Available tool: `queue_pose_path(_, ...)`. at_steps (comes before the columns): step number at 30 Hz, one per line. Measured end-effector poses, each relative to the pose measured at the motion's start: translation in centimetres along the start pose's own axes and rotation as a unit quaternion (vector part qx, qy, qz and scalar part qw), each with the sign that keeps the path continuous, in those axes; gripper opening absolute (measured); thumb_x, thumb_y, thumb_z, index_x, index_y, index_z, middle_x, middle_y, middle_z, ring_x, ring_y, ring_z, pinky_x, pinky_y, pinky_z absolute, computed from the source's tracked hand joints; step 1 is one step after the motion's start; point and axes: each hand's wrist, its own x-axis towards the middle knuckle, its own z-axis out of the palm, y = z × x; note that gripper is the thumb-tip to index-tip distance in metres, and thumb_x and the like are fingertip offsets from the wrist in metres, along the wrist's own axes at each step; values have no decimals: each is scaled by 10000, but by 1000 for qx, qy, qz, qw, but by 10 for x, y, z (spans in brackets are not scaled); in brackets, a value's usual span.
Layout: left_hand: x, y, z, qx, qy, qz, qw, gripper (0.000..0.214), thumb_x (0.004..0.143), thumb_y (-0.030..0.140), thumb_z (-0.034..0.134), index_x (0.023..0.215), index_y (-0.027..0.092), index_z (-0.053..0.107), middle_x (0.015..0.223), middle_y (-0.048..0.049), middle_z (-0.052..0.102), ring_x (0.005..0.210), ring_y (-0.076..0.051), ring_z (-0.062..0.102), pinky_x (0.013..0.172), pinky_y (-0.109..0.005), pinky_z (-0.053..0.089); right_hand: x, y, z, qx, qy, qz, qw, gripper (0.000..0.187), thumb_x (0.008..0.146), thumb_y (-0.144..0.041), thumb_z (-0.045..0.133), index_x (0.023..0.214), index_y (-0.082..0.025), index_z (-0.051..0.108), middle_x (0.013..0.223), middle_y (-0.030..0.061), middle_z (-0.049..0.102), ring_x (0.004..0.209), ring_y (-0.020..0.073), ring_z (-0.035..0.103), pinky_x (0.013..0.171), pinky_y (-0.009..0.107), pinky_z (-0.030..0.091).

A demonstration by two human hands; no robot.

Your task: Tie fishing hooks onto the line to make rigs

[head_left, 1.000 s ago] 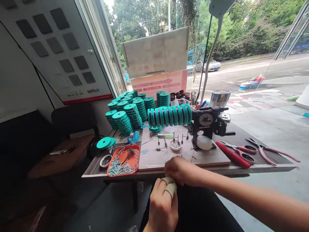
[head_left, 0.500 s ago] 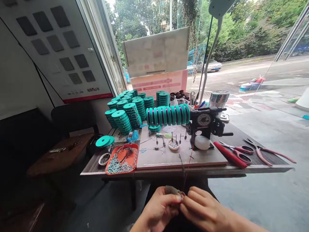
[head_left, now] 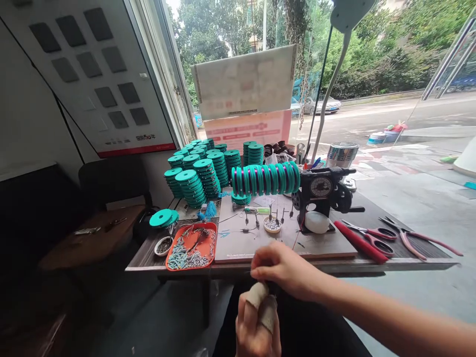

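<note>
My left hand [head_left: 256, 320] is closed low over my lap, with greyish wraps on two fingers. Whatever it grips is too small or hidden to make out. Just above it, near the table's front edge, my right hand [head_left: 277, 267] pinches with thumb and forefinger, and its hold is also unclear. Beyond the hands stands a black hand-cranked winder [head_left: 322, 191] with a dial, carrying a row of teal spools [head_left: 266, 178]. A short red thread [head_left: 295, 241] shows below it. Small dark rigs hang on lines around a bowl of beads [head_left: 272, 224].
Left on the table are an orange tray [head_left: 197, 240] of small parts, a small bowl [head_left: 162, 246] and stacked teal spools [head_left: 189, 188]. To the right lie a red-handled tool [head_left: 360, 241], scissors [head_left: 377, 243] and pliers [head_left: 412, 243]. A board [head_left: 230, 250] lies under the winder.
My hands were together over my lap with a red thread running up from them. My right hand has moved up and left, across above my left hand, which has turned knuckles up.
</note>
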Motion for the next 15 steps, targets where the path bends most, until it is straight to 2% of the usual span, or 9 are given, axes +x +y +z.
queue_pose_path(2, 9, 6, -1, 65, 29, 67, 995, 255, 758, 57, 521, 813, 219, 711, 823, -109, 652, 789, -241, 520, 753, -360, 383, 16, -3, 2, -26, -5, -12, 1000, 117, 707, -96, 555, 612, -118, 620, 481, -26, 561, 430, 90, 480, 397, 171, 341)
queue_pose_path(4, 21, 14, -3, 87, 9, 45, 995, 197, 748, 92, 531, 722, 198, 695, 691, -85, 624, 678, -211, 488, 669, -335, 371, 15, 0, 4, -62, 20, -32, 997, 111, 698, -92, 557, 619, -130, 625, 509, -18, 569, 469, 98, 484, 439, 188, 346)
queue_pose_path(6, 33, 21, -5, 5, -73, -105, 992, 124, 714, 146, 584, 618, 181, 654, 584, -35, 561, 582, -161, 441, 575, -286, 342, -2, 9, 3, -102, 61, -64, 991, 121, 727, -111, 536, 656, -144, 628, 599, 12, 592, 560, 123, 490, 527, 230, 360)
queue_pose_path(7, 38, 23, -7, -77, -118, -206, 968, 92, 684, 155, 612, 597, 169, 639, 561, -13, 541, 544, -131, 414, 534, -257, 320, -14, 14, 2, -136, 84, -105, 982, 156, 764, -122, 502, 672, -147, 625, 635, 29, 595, 588, 134, 480, 556, 251, 354)
queue_pose_path(8, 42, 24, -8, -158, -143, -299, 930, 70, 640, 148, 641, 573, 156, 627, 552, 2, 530, 510, -101, 381, 496, -230, 287, -27, 21, 1, -178, 101, -159, 966, 211, 808, -130, 453, 684, -146, 623, 649, 44, 591, 594, 142, 463, 563, 269, 343)
queue_pose_path(10, 46, 24, -10, -279, -170, -428, 842, 55, 558, 125, 676, 549, 126, 622, 557, 10, 532, 482, -61, 347, 465, -197, 240, -51, 34, 2, -296, 109, -312, 896, 329, 882, -117, 324, 745, -130, 624, 619, 51, 569, 553, 146, 424, 522, 284, 309)
queue_pose_path(12, 47, 22, -10, -322, -177, -482, 796, 76, 508, 124, 691, 528, 111, 619, 552, 12, 529, 484, -48, 363, 472, -182, 239, -66, 46, 5, -384, 95, -405, 824, 372, 903, -86, 249, 852, -101, 618, 620, 50, 569, 527, 147, 411, 489, 296, 280)
queue_pose_path(13, 47, 22, -9, -324, -179, -492, 788, 85, 496, 132, 695, 526, 111, 618, 544, 16, 522, 489, -48, 377, 481, -180, 248, -69, 50, 8, -407, 89, -415, 809, 365, 904, -77, 244, 892, -91, 608, 637, 49, 575, 528, 147, 416, 484, 301, 274)
queue_pose_path(15, 46, 22, -8, -320, -176, -496, 788, 101, 486, 150, 701, 531, 118, 616, 531, 26, 507, 497, -52, 391, 492, -180, 261, -70, 58, 14, -421, 98, -414, 801, 348, 899, -66, 249, 901, -89, 596, 652, 46, 577, 535, 149, 426, 486, 307, 275)
